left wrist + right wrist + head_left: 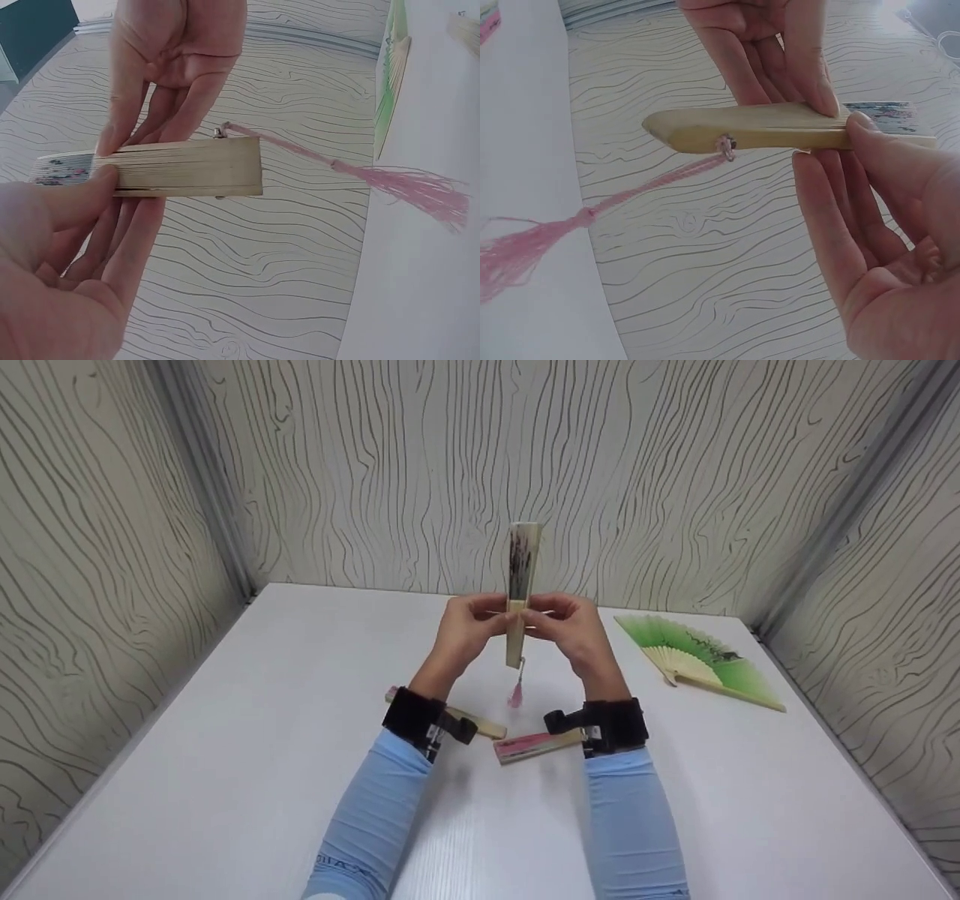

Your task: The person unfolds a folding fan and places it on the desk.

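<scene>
Above the table, a folded hand fan (517, 562) stands upright between both hands. My left hand (466, 630) pinches its ribs from the left with thumb and fingers. From the right, my right hand (571, 634) pinches the same fan at about the same height. A pink tassel (405, 187) hangs from the rivet end, below the hands. In the right wrist view the pale wooden guard and its rivet (726, 144) show clearly, with the dark-patterned leaf (885, 114) pressed together beyond the thumbs.
An open green fan (694, 660) lies at the table's right. Two more folded fans rest nearer me: a pink-edged one (536, 745) by the right wrist, and another (484, 723) partly hidden behind the left wrist strap. Wood-grain panels (450, 472) enclose the white table (225, 720).
</scene>
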Demonstrator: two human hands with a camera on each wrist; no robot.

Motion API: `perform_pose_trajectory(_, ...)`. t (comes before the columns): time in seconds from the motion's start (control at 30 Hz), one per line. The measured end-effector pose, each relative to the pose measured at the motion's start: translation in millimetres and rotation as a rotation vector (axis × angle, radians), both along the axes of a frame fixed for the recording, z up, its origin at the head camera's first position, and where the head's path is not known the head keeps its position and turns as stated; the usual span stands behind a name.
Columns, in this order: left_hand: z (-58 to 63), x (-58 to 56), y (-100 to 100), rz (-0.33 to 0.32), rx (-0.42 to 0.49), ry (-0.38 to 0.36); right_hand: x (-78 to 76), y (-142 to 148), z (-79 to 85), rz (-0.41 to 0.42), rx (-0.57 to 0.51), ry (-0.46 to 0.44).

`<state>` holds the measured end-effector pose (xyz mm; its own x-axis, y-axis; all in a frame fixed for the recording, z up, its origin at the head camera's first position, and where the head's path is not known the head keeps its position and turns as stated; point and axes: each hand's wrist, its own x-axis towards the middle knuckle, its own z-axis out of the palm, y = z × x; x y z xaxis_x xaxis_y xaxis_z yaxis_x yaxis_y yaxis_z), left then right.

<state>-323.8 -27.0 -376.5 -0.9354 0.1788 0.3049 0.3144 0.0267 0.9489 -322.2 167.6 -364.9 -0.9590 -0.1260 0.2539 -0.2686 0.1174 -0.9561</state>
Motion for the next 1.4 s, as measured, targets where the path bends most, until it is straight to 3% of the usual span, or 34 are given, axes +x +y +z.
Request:
perform_pose_trajectory(0.4, -3.3, -6.3, 2, -0.006, 0.105, -0.022, 0.0, 0, 0.9, -0.025, -0.058, 0.007)
perform_pose_trajectory(0.7, -4.7, -9.6, 1, 0.020, 0.130, -0.057, -3.0, 3, 0.1, -0.048, -0.074, -0.030)
perform_pose_trajectory(1.07, -0.4, -14.9, -3, 0.128, 0.174, -0.103, -8.3, 12, 1.1, -0.065, -0.172, -0.046)
perform_pose_trajectory(1.4, -9.0, -14.5, -5, 0.166, 0.232, -0.093, -7.8, 10, -6.6, -0.098, -0.187, -0.094)
